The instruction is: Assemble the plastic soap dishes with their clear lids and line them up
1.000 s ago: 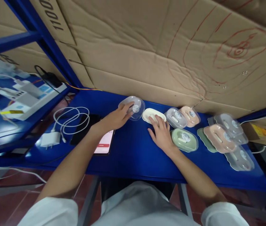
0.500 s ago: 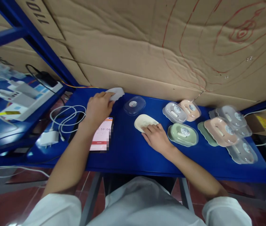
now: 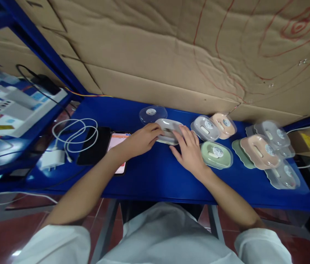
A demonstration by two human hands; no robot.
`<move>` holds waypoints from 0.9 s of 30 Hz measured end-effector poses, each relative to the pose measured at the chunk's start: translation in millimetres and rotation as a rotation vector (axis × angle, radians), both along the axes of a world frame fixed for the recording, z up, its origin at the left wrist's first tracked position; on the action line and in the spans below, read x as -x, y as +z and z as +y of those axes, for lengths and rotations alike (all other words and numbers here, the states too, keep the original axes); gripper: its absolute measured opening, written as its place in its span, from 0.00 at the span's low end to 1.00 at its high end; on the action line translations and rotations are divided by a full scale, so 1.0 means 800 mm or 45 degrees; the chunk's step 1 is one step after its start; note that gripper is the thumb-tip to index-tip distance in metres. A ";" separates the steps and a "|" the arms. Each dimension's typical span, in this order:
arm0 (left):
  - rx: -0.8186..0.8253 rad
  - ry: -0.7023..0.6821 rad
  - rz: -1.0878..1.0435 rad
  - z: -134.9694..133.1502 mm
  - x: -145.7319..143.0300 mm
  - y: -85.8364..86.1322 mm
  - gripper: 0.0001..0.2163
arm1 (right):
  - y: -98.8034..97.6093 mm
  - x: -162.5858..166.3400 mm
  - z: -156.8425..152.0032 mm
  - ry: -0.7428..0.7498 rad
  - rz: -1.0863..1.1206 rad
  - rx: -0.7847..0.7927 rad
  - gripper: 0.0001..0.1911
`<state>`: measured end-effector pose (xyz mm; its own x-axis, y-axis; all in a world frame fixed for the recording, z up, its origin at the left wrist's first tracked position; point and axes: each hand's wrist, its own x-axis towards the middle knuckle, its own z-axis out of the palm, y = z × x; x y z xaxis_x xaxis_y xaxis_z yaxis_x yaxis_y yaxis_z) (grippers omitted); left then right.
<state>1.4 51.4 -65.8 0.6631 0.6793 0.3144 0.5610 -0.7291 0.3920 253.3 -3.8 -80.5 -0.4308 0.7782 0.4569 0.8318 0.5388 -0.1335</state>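
Note:
A grey, wavy-rimmed soap dish (image 3: 168, 124) lies near the middle of the blue table, with a cream edge showing just under its front. My left hand (image 3: 146, 137) pinches the dish's left side between thumb and fingers. Over its right side my right hand (image 3: 189, 148) is laid, one finger reaching inside the rim and the thumb in front. Behind the dish rests a clear lid (image 3: 152, 114) with a round sticker. Close to my right hand stands a green soap dish (image 3: 217, 154) under a clear lid.
Other lidded soap dishes, grey (image 3: 205, 127) and peach (image 3: 223, 125), stand right of centre. Several more, including a peach one (image 3: 259, 151), are piled at the far right. A lit phone (image 3: 119, 139), a white charger (image 3: 52, 159) and its cable lie left. Cardboard (image 3: 144, 55) walls the back.
My left hand has come right and nearer with the grey dish, which now sits over the cream one. The right hand has shifted slightly right. The phone shows more.

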 end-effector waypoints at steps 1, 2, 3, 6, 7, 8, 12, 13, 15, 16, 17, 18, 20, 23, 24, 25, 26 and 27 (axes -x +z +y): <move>-0.006 -0.002 0.014 0.001 -0.001 -0.003 0.17 | -0.005 0.000 0.002 0.010 -0.037 0.029 0.27; -0.015 0.007 0.032 0.003 -0.002 -0.005 0.16 | -0.010 0.000 0.004 0.020 -0.061 0.055 0.26; -0.024 0.027 0.053 0.003 -0.002 -0.007 0.15 | -0.015 0.000 0.007 0.028 -0.074 0.077 0.25; 0.001 0.071 0.123 0.002 -0.001 -0.005 0.11 | -0.024 -0.002 0.014 0.049 -0.062 0.091 0.21; 0.034 0.066 0.140 0.001 0.000 -0.003 0.10 | -0.025 -0.003 0.015 0.066 -0.056 0.087 0.20; 0.073 0.061 0.149 0.000 0.000 0.000 0.09 | -0.025 -0.003 0.016 0.091 -0.056 0.087 0.19; 0.092 0.202 0.102 0.003 0.007 0.012 0.14 | -0.018 0.000 0.013 0.253 -0.088 0.135 0.16; 0.041 0.273 0.101 0.006 0.010 0.013 0.17 | -0.016 0.001 0.011 0.291 -0.092 0.145 0.16; -0.039 0.392 0.175 0.013 0.017 0.013 0.22 | -0.012 0.004 0.007 0.344 -0.098 0.157 0.16; -0.040 0.435 0.244 0.016 0.020 0.012 0.25 | -0.010 0.005 0.005 0.358 -0.107 0.163 0.15; -0.015 0.467 0.319 0.018 0.023 0.010 0.27 | -0.008 0.006 0.004 0.365 -0.119 0.170 0.15; 0.022 0.501 0.383 0.019 0.026 0.009 0.27 | -0.006 0.006 0.003 0.367 -0.130 0.177 0.15; 0.071 0.575 0.458 0.020 0.029 0.008 0.28 | -0.004 0.006 0.002 0.379 -0.141 0.182 0.14; 0.078 0.659 0.479 0.019 0.031 0.008 0.30 | -0.005 0.003 0.004 0.423 -0.121 0.177 0.14; 0.097 0.668 0.469 0.019 0.031 0.008 0.30 | -0.006 0.002 0.005 0.436 -0.109 0.178 0.14; 0.124 0.658 0.449 0.020 0.032 0.008 0.29 | -0.009 0.001 0.006 0.445 -0.093 0.182 0.14; 0.154 0.639 0.414 0.021 0.033 0.009 0.27 | -0.012 0.001 0.007 0.447 -0.070 0.185 0.14; 0.177 0.615 0.359 0.023 0.034 0.010 0.25 | -0.015 0.001 0.008 0.439 -0.033 0.186 0.15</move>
<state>-26.1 69.5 -58.1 0.3130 0.9481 0.0565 0.9142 -0.3168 0.2525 252.8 2.7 -92.8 -0.6888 0.6416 0.3373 0.6089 0.7647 -0.2111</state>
